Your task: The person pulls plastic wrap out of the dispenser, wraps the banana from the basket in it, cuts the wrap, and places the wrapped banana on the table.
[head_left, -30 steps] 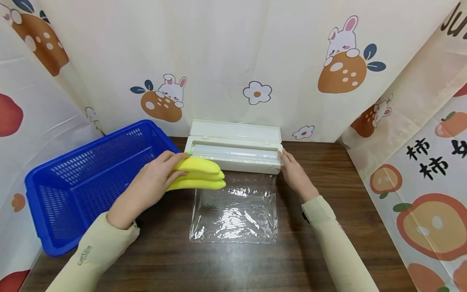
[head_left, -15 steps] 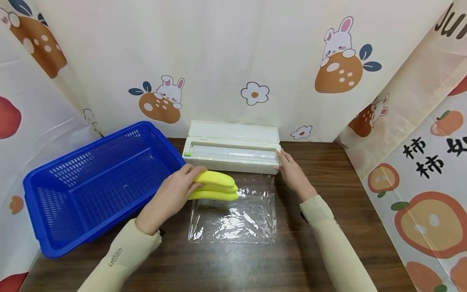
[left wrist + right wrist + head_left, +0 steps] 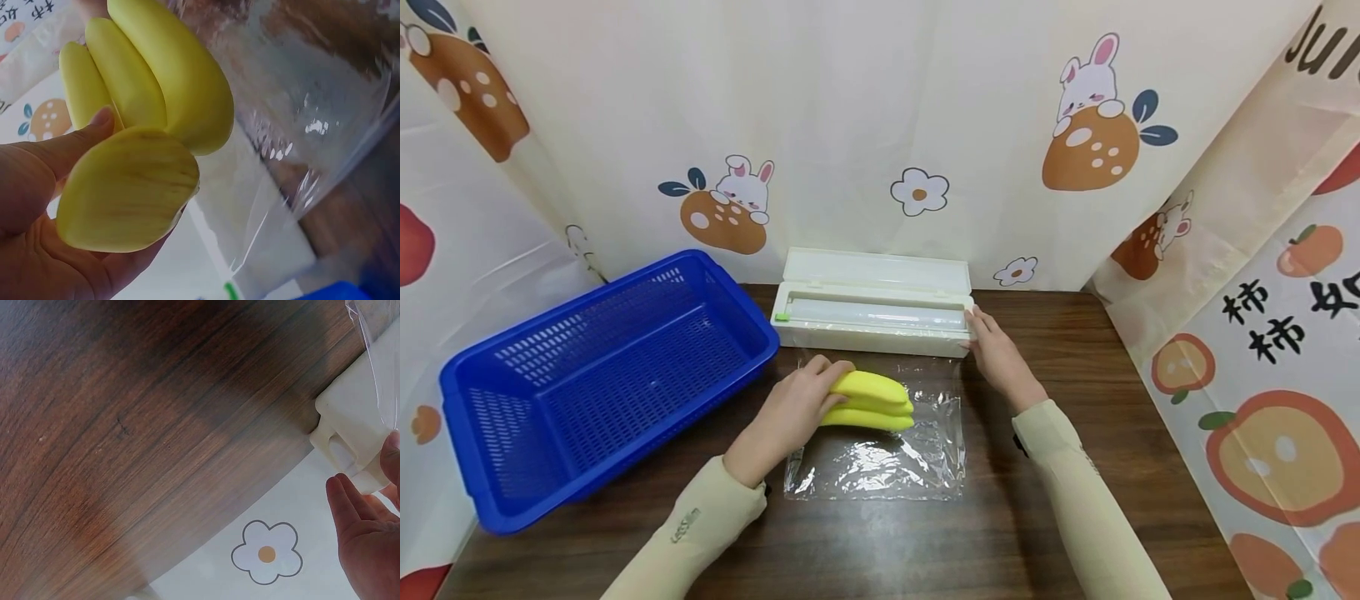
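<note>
My left hand (image 3: 793, 408) grips a bunch of yellow bananas (image 3: 868, 402) by the stem end, thumb on one side and fingers beneath in the left wrist view. The bananas are over a sheet of cling film (image 3: 880, 462) spread on the table. Behind the film, a white cling film dispenser (image 3: 872, 341) stands with its lid up, a roll of film (image 3: 880, 313) inside and a green slider (image 3: 782, 317) at its left end. My right hand (image 3: 1000, 358) holds the dispenser's right end, thumb at the front and fingers by the end wall (image 3: 344, 453) in the right wrist view.
A blue perforated plastic basket (image 3: 456, 392) stands at the left of the dark wooden table (image 3: 880, 550). A patterned curtain (image 3: 850, 125) rises just behind the dispenser, and printed sheets (image 3: 1285, 367) border the right side.
My left hand has carried the bananas rightward and toward me, from beside the basket to over the film sheet. My right hand stays at the dispenser's right end.
</note>
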### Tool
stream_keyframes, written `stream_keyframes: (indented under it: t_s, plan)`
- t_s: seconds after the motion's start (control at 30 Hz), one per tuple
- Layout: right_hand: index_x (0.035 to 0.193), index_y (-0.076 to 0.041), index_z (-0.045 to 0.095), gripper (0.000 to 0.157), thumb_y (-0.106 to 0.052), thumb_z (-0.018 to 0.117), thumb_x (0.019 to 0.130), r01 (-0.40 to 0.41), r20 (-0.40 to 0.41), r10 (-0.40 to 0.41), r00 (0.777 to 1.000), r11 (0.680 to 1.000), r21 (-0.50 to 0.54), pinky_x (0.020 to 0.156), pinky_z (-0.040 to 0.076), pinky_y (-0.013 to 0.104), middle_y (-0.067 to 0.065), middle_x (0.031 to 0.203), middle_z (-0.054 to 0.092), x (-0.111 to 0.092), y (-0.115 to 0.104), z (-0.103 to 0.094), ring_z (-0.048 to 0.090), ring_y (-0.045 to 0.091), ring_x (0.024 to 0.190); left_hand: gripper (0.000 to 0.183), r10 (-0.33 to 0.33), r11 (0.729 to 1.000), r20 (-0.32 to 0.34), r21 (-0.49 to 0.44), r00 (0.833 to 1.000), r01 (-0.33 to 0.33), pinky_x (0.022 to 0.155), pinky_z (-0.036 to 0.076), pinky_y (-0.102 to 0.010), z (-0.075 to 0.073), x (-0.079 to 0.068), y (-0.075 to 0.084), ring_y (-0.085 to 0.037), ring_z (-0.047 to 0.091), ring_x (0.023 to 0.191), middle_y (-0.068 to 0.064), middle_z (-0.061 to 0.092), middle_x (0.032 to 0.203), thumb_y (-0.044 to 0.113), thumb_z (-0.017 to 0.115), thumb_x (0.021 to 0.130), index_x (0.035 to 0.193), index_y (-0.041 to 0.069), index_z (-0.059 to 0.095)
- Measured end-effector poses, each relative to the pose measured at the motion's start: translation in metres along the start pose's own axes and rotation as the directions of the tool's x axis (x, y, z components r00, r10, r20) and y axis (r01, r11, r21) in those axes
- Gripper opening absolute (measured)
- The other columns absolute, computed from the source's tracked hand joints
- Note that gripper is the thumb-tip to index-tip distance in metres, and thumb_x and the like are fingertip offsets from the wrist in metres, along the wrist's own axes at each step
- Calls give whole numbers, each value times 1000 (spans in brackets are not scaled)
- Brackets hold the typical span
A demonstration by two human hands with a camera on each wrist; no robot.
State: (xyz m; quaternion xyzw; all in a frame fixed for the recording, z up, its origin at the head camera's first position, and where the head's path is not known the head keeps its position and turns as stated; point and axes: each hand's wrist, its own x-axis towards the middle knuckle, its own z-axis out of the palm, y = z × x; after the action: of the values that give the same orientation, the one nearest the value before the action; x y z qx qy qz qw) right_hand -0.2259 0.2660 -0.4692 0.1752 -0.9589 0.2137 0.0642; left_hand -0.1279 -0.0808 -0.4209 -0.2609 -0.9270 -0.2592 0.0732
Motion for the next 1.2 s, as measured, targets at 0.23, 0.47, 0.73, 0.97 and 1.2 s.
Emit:
stream_keyframes:
  t_s: [0.23, 0.47, 0.73, 0.97, 1.2]
  plan:
    - [153, 10, 42, 53, -5, 60, 106, -4, 2, 4, 1000, 1000, 5, 111, 45, 62, 34, 161, 37, 0, -1, 0, 48, 55, 140, 38, -13, 1000, 40, -12, 999, 14, 68, 57, -44, 18, 1, 6, -27, 67, 79, -14, 65, 105, 16, 77, 97, 131, 7, 65]
    - [155, 9, 41, 52, -5, 58, 107, -13, 10, 13, 1000, 1000, 3, 112, 44, 62, 34, 162, 36, 1, -1, 1, 47, 55, 141, 37, -2, 1000, 24, -14, 1000, 3, 67, 58, -45, 34, 2, 12, -30, 67, 82, -13, 65, 107, 13, 77, 96, 131, 9, 65]
    - [154, 10, 42, 53, -5, 60, 106, -6, -5, 6, 1000, 1000, 7, 111, 45, 62, 34, 161, 37, 0, -1, 1, 48, 55, 139, 39, 30, 1000, -7, 1, 1000, -30, 63, 57, -43, 51, 2, 17, -31, 66, 82, -14, 65, 109, 12, 79, 95, 132, 10, 65]
    - [154, 9, 41, 54, -5, 60, 106, -19, 1, 19, 1000, 1000, 10, 110, 46, 62, 33, 162, 36, 0, 0, 2, 48, 54, 140, 40, 60, 998, -41, 22, 997, -60, 61, 57, -40, 55, 2, 19, -29, 66, 81, -14, 66, 108, 13, 81, 93, 131, 11, 67]
    - [156, 9, 39, 55, -7, 59, 107, -21, 11, 21, 1000, 1000, 17, 112, 44, 62, 33, 162, 35, 1, 1, 2, 47, 54, 141, 44, 24, 1000, -5, 7, 1000, -24, 66, 59, -44, 52, -3, 21, -31, 66, 88, -13, 65, 111, 13, 82, 93, 134, 8, 66]
